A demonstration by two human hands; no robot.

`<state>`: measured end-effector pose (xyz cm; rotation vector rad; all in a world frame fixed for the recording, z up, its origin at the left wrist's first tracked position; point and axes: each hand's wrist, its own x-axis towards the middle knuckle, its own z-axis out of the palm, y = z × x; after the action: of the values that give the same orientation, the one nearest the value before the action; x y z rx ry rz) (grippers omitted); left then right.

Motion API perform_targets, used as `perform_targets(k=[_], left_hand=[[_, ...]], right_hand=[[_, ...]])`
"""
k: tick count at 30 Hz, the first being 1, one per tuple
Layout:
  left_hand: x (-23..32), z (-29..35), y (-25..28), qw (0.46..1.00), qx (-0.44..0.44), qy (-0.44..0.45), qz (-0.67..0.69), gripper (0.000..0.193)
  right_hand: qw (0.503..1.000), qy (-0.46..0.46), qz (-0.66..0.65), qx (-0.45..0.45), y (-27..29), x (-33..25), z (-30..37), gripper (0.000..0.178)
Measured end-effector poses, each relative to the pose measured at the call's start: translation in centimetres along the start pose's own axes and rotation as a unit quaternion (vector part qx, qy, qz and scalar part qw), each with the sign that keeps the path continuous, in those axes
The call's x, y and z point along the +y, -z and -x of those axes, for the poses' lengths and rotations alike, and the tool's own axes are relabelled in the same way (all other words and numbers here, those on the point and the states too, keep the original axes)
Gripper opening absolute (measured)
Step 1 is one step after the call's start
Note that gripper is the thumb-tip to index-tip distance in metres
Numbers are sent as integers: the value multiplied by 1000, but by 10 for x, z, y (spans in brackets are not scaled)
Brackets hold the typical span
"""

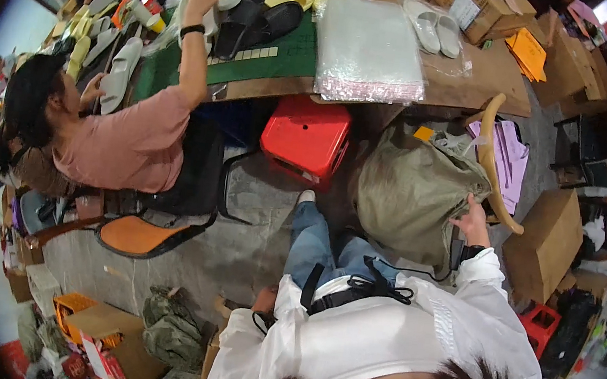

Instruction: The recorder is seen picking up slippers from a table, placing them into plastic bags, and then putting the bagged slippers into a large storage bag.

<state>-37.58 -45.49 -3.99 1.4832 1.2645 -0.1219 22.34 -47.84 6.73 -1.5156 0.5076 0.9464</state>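
**One olive sack point(413, 200), one right hand point(474, 223) upon it**

Nearest: left hand point(265, 300), low beside the hip, partly hidden by the white sleeve; whether clenched or loose cannot be told.

Next: right hand, arm extended, thumb and fingers parted against the cloth at the sack's right edge; whether the fingers close on a fold cannot be told. Sack bulky and creased, between a red stool point(304, 140) and a curved wooden rail point(487, 156). Handling, as judged: a full fold of cloth serves better than a fingertip pinch; the second hand would steady the slack side; the edge is best kept clear of the rail, where it could snag.

Beyond: purple sheets point(505, 170) behind the rail.

Farther: worktable point(505, 84) bearing clear plastic bags point(372, 45) and pale slippers point(432, 28); a co-worker point(126, 139) seated at the left, handling similar footwear.
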Motion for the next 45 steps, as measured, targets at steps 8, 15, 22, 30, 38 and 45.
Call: perform_targets(k=[8,15,22,30,38,45], left_hand=[[-6,-111,128,983,22,62,-169,32],[-9,-156,200,992,99,-58,-61,26],[-77,-189,224,968,-59,-103,-221,32],[-19,-223,231,964,-159,-92,-190,29],[96,-309,253,973,-178,-60,-132,35],[392,-328,163,912,-403,-40,-70,56]], right_hand=[[986,80,-95,113,-9,28,12,74],[984,116,-44,126,-36,40,45,58],[988,122,-26,96,-56,42,49,50],[968,130,-65,206,-40,45,17,47],[768,408,399,291,-113,26,53,26],[656,483,579,18,-214,22,90,23]])
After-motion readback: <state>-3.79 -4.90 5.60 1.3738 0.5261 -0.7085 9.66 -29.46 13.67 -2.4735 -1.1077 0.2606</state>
